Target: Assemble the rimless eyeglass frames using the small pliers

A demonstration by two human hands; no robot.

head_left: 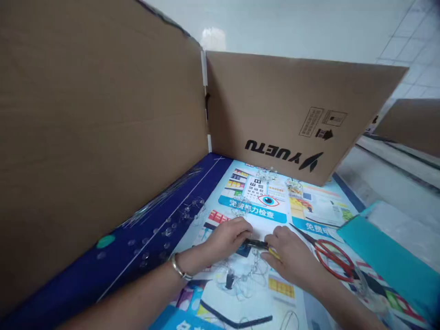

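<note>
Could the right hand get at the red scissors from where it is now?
Probably yes: the red scissors lie flat on the poster just beside the right hand, nothing between them, though that hand already pinches a small dark tool.

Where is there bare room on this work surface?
Bare poster lies between the brown cardboard wall and the red-handled scissors. It is crowded around the left hand and right hand, with clear beaded wire.

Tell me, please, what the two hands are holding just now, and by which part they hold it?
Both hands pinch one small dark tool: the left hand at its left end, the right hand at its right, yellow-tipped end. What it is cannot be told.
</note>
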